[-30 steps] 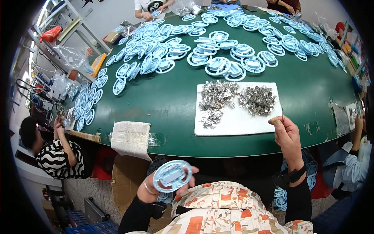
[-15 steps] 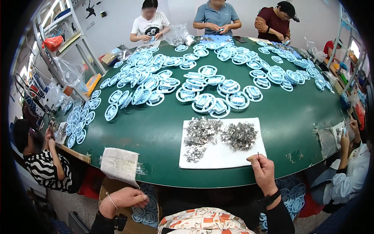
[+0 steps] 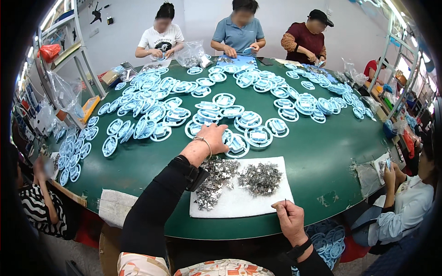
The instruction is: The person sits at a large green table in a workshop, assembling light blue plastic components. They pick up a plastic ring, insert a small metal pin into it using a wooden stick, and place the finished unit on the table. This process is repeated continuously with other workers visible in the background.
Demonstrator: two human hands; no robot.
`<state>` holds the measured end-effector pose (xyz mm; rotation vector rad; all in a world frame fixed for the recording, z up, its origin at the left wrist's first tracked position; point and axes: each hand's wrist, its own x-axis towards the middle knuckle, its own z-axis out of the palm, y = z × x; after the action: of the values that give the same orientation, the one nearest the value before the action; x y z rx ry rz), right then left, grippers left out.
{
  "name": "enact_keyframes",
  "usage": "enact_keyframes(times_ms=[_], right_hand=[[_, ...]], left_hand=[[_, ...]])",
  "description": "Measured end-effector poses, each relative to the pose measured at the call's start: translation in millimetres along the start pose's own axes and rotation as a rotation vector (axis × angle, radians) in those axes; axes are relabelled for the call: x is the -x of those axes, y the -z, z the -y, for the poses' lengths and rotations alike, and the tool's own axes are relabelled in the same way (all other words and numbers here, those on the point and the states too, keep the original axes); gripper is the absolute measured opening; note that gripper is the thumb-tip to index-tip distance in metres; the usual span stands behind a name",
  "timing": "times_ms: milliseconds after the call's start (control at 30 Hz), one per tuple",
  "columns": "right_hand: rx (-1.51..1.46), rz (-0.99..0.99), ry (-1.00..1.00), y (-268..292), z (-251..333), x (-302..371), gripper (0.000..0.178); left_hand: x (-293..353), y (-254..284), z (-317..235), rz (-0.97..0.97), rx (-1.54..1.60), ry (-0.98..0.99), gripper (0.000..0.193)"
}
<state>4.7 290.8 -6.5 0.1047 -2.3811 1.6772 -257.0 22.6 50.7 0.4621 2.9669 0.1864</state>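
Note:
My left hand (image 3: 212, 139) reaches over the white pad to the near edge of the pile of light-blue plastic rings. Its thumb and fingers are spread about the side of a ring (image 3: 237, 146); whether they grip it is partly hidden. Beside the pad's right front corner, my right hand (image 3: 290, 218) is closed in a pinch. From its fingertips sticks a short, thin dark pin-like piece (image 3: 285, 201). On the white pad (image 3: 246, 205) lie two heaps of small silvery metal pieces, a left heap (image 3: 212, 184) and a right heap (image 3: 260, 178).
Many more light-blue rings (image 3: 156, 108) spread across the green table (image 3: 317, 156). A pale cloth-like sheet (image 3: 116, 207) hangs at the front edge. More rings (image 3: 329, 244) lie below the table at right. Other people work around the table, three along the far side.
My left hand has gone from below the table edge forward to the rings. The view has shifted, and my right hand keeps its pinch beside the pad.

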Motion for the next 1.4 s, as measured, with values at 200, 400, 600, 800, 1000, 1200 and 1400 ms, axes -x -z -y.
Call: enact_keyframes(times_ms=[200, 400, 600, 800, 1000, 1200, 1400], right_hand=[[0.004, 0.015, 0.013, 0, 4, 1, 0.022], [-0.063, 0.001, 0.014, 3, -2, 3, 0.022], [-0.49, 0.05, -0.185, -7, 40, -3, 0.031], [-0.69, 0.181, -0.373, 2, 47, 1, 0.027], [-0.663, 0.23, -0.401, 3, 43, 15, 0.025], [-0.463, 0.487, -0.421, 6, 43, 20, 0.025], [-0.284, 0.621, -0.484, 2, 54, 6, 0.024]], left_hand=[[9, 7, 13, -0.217, 0.184, -0.098, 0.093], [96, 35, -42, -0.451, 0.274, -0.538, 0.102], [184, 22, -85, -0.428, 0.223, -0.739, 0.105], [211, 4, -98, -0.371, 0.225, -0.864, 0.102], [223, -29, -79, -0.097, 1.144, -0.326, 0.066], [230, -59, -78, 0.46, 1.487, -0.146, 0.038], [240, -70, -74, 0.512, 1.493, -0.108, 0.027]])
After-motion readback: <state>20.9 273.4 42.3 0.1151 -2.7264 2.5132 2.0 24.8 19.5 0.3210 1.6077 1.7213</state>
